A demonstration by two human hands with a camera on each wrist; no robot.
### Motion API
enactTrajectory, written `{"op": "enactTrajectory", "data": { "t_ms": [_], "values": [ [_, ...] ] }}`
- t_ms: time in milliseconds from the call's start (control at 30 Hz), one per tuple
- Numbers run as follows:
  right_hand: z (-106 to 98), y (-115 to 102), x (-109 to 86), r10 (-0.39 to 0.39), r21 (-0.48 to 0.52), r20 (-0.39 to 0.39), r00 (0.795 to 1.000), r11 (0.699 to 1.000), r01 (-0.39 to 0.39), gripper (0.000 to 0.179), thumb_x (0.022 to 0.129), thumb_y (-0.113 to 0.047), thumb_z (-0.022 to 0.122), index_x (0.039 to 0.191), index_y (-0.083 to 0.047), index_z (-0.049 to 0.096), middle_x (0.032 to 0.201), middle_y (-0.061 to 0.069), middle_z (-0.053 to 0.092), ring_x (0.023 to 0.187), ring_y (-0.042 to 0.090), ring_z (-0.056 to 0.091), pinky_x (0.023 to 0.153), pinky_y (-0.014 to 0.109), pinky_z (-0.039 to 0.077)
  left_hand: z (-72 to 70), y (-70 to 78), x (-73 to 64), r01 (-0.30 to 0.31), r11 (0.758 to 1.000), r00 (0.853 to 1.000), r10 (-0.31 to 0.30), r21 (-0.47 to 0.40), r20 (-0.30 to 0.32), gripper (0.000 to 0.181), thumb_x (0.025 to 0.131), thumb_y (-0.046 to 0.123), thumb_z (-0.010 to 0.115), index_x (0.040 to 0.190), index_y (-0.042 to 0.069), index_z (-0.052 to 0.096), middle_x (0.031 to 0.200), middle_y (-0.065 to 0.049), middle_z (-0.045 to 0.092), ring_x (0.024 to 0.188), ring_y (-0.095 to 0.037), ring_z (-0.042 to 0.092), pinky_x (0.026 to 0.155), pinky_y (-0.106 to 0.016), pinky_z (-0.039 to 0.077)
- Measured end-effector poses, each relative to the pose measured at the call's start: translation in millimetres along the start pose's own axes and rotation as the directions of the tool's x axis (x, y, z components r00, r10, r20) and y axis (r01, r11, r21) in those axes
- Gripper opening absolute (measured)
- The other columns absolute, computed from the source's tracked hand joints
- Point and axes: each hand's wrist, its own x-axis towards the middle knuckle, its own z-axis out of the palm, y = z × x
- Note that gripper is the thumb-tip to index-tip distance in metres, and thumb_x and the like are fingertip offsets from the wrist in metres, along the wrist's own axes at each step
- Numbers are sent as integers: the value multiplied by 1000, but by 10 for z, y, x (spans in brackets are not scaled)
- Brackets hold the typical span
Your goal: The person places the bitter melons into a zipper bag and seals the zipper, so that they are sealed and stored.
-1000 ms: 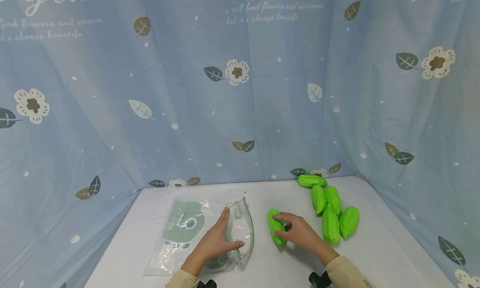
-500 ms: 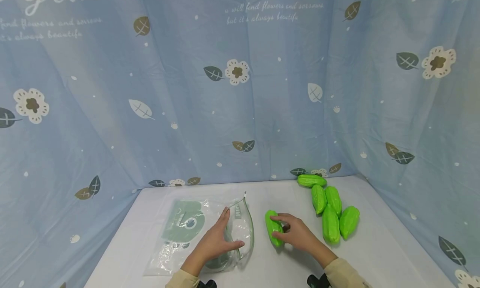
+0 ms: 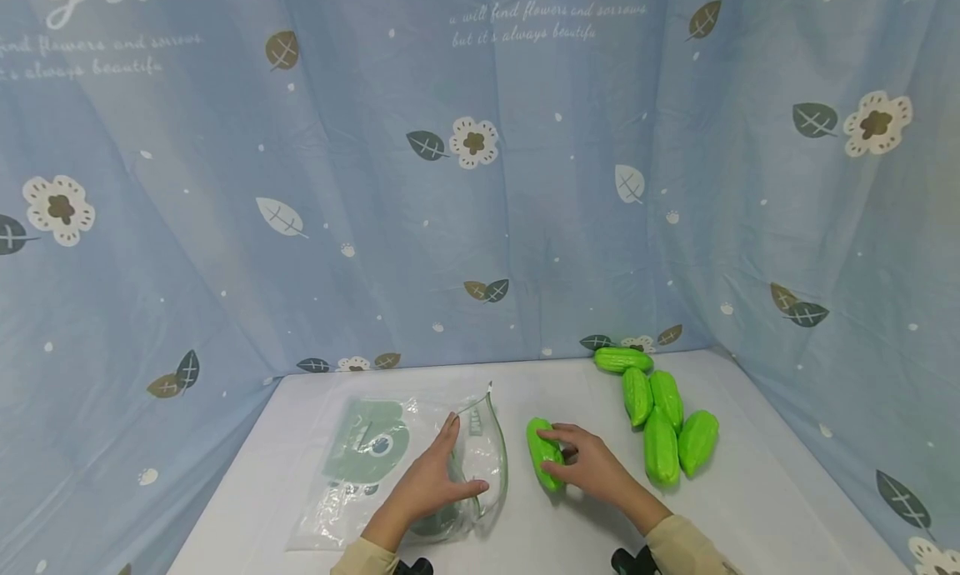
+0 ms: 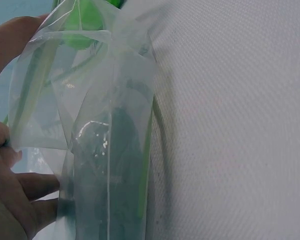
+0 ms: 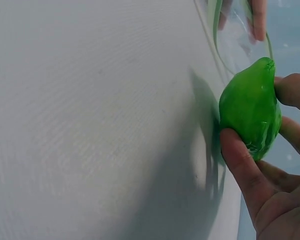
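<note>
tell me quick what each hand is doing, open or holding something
Left hand: open, thumb and fingers spread at the mouth of the clear bag.
Right hand: closed, holding one green vegetable-shaped piece.

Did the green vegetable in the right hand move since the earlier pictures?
Yes: the vegetable shifted slightly left, toward the bag, away from the resting pile.

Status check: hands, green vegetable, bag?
Right hand gripping green vegetable, outside plastic bag. Left hand spread at bag, which gapes toward vegetable. Nothing visible between vegetable and bag.
</note>
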Motion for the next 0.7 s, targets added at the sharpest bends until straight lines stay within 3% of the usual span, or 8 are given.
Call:
{"op": "enactTrajectory", "data": {
  "t_ms": [233,700],
  "values": [
    [19,-39,45,-6,20,-9,1000,1000,6,54,91,-32,78,139,-13,64,146,22,51,102,23,66,80,31,58,0,10,3,-1,1000,1000,1,7,-5,120,80,65,76,163,2,16,170,-15,13,146,-43,33,109,-63,39],
    [175,-173,141,-129,113,12,992,985,127,52,92,-26,78,140,-11,63,147,22,49,99,24,66,76,25,59,13,12,7,15,1000,1000,-15,9,-3,119,79,63,78,163,3,17,169,-14,14,146,-43,34,109,-63,40]
  ]
}}
